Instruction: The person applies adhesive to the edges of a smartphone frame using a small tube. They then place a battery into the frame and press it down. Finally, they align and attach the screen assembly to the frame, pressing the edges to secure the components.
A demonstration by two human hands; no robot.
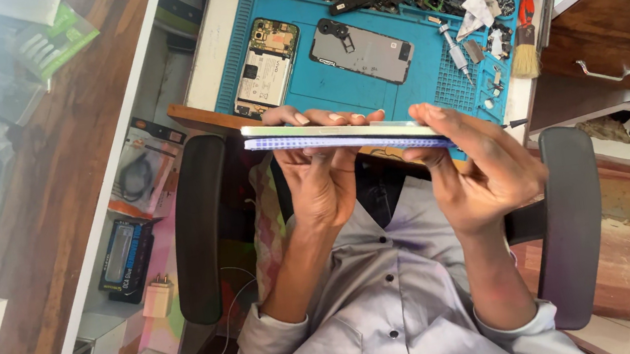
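**2 Hands Held a Flat Device**

The person's left hand (321, 180) and right hand (483, 172) both gripped a thin flat device (342, 135) by its edge, fingers curled around it. It was held level above the lap, just in front of a blue work mat (417, 92). An opened phone (265, 67) and a grey back cover (364, 51) lay on the mat.

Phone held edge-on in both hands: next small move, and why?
Probably work a fingertip along the seam. The phone is held edge-on between the left hand and right hand, white and blue-purple layers stacked; whether they have begun to part, I cannot tell.
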